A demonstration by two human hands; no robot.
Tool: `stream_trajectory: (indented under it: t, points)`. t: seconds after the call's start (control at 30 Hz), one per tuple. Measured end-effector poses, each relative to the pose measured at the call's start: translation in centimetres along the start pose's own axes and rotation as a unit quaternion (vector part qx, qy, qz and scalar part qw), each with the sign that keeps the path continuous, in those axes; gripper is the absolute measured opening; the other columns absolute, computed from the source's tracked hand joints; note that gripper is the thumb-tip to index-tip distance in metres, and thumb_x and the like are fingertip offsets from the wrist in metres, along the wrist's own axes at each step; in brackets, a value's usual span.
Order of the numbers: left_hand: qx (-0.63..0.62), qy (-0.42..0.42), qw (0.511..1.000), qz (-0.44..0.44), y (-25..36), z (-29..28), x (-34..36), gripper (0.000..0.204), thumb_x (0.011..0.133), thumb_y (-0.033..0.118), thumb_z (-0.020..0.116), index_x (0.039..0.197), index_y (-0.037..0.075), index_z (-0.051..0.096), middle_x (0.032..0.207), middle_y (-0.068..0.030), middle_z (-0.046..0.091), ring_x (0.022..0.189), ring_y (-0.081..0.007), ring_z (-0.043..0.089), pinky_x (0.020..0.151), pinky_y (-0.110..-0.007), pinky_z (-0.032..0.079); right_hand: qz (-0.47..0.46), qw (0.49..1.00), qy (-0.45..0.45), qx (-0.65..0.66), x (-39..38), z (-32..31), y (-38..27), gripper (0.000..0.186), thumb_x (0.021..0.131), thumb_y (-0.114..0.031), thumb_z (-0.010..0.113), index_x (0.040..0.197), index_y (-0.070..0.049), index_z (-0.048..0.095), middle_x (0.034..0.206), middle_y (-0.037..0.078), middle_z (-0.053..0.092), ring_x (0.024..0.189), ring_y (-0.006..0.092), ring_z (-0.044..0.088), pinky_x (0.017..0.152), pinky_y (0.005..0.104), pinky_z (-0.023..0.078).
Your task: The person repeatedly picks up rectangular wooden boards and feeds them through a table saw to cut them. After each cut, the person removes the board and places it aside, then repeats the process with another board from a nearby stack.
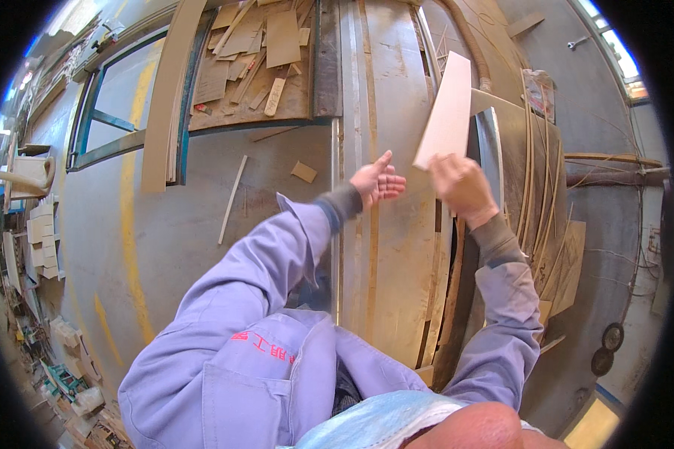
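Right hand (462,185) grips pale board (445,110) by its lower end.

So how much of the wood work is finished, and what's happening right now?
Done, it seems: cut offcuts lie piled in a tray at the far end, and a thin strip and a small square scrap lie on the floor. In hand: the right hand holds up a pale flat board; the left hand is open beside it, not touching. Left: long boards lie on the saw bench; how many need cutting can't be told.
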State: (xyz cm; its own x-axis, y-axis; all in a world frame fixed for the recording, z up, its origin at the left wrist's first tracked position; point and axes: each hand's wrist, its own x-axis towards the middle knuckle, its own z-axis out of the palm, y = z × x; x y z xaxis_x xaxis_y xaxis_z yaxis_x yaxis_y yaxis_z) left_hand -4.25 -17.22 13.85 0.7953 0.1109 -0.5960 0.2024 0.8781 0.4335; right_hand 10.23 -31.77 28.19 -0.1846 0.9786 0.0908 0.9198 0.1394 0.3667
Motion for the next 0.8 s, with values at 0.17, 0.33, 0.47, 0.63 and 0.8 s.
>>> stream_trajectory:
  t: [0.17,0.33,0.47,0.63,0.8]
  points:
    - [0.155,-0.089,0.984,-0.006,5.6,4.2,-1.2,0.047,0.094,0.036,0.067,0.12,-0.002,0.059,0.111,-0.0161,0.067,0.096,-0.0203,0.068,0.081,-0.033,0.057,-0.157,0.987,0.033,-0.01,1.2,-6.7,-9.4,0.015,0.073,-0.02,0.065,0.065,-0.008,0.063,0.067,0.004,0.059,0.065,0.0187,0.06,0.054,0.0318,0.047]
    - [0.347,0.049,0.933,0.079,3.6,6.2,-5.6,0.039,0.086,0.029,0.077,0.102,-0.005,0.068,0.093,-0.0128,0.072,0.082,-0.0177,0.069,0.071,-0.031,0.056,-0.144,0.982,0.028,0.116,2.5,-10.6,-14.9,0.015,0.074,-0.023,0.066,0.064,-0.013,0.063,0.07,0.002,0.058,0.067,0.0183,0.06,0.055,0.0317,0.048]
    - [0.403,0.101,0.872,0.257,5.4,3.7,-8.3,0.041,0.082,0.029,0.079,0.099,-0.007,0.068,0.091,-0.0143,0.072,0.08,-0.0178,0.069,0.071,-0.031,0.055,-0.043,0.884,0.207,0.416,4.9,-8.3,-10.5,0.007,0.077,-0.021,0.07,0.077,-0.016,0.065,0.082,0.003,0.065,0.076,0.0203,0.066,0.061,0.0348,0.055]
    - [0.432,0.118,0.831,0.328,11.7,-3.4,-16.6,0.037,0.086,0.021,0.078,0.108,-0.005,0.063,0.098,-0.0109,0.072,0.086,-0.013,0.067,0.076,-0.028,0.055,0.314,0.915,0.131,0.219,7.7,-2.1,0.9,0.019,0.085,-0.023,0.068,0.094,-0.007,0.067,0.094,0.014,0.068,0.082,0.0332,0.068,0.069,0.0429,0.055]
    - [0.257,0.147,0.866,0.402,26.3,-16.7,-26.3,0.028,0.087,0.007,0.076,0.108,-0.004,0.061,0.1,-0.0097,0.071,0.087,-0.0115,0.067,0.077,-0.025,0.055,0.479,0.862,-0.083,0.144,18.0,7.3,4.0,0.026,0.085,-0.024,0.063,0.103,-0.006,0.065,0.101,0.017,0.068,0.098,0.0338,0.066,0.082,0.0465,0.055]
